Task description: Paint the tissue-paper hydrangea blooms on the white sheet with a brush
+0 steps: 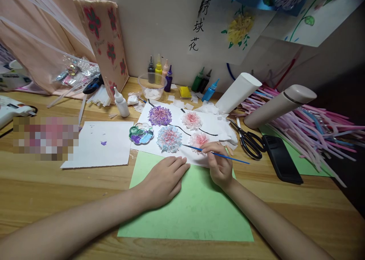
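Observation:
My right hand [219, 163] pinches a thin blue paintbrush [229, 157], its tip at the right edge of a blue and pink paper flower [169, 139]. My left hand [165, 180] lies flat, fingers stretched out, across a green sheet [185, 214] and the near edge of a white sheet [142, 153]. On that white sheet are also a purple flower [160, 116], a pink flower [192, 120] and a second pink one [199, 139] partly behind the brush, with dark painted stems. A round paint palette [141, 133] with green, purple and blue paint rests at its left edge.
Left of the palette lies a white board [105, 146] with purple smudges. Paint bottles [169, 79], a clear bowl [152, 87] and a glue bottle [121, 103] stand behind. To the right are black scissors [251, 140], a phone [281, 159], a tumbler [279, 106] and pipe cleaners [319, 127].

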A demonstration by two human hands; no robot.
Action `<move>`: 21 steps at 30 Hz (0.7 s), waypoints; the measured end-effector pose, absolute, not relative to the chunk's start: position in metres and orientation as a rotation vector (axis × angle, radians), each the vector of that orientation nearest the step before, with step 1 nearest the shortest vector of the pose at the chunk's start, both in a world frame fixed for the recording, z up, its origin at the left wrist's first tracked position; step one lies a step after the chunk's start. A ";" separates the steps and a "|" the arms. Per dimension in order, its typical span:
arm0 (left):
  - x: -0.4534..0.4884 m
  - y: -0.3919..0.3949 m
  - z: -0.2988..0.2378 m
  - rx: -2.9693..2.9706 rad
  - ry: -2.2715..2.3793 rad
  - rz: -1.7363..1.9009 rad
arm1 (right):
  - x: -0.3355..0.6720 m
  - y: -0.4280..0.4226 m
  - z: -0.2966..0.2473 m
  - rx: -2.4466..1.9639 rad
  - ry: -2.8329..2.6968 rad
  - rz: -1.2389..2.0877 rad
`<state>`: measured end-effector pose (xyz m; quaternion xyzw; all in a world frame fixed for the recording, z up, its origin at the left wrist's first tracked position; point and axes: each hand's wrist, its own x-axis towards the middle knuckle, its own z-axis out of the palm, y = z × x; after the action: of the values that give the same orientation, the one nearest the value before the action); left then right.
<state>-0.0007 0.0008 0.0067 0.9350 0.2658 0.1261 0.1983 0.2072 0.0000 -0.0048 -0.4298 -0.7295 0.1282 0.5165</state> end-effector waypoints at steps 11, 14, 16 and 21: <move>-0.001 0.001 0.006 2.604 0.744 0.342 | 0.208 0.001 -0.005 -1.057 -1.829 0.303; -0.001 0.001 0.005 2.608 0.746 0.348 | 0.208 0.002 -0.004 -1.088 -1.760 0.276; -0.001 0.001 0.005 2.606 0.745 0.356 | 0.208 0.002 -0.003 -1.071 -1.760 0.277; -0.002 0.000 0.005 2.612 0.742 0.385 | 0.208 0.000 -0.004 -1.004 -1.831 0.273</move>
<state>-0.0018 -0.0002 0.0049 0.9335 0.2653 0.1375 0.1983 0.2081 -0.0002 -0.0039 -0.4141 -0.7555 0.1126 0.4951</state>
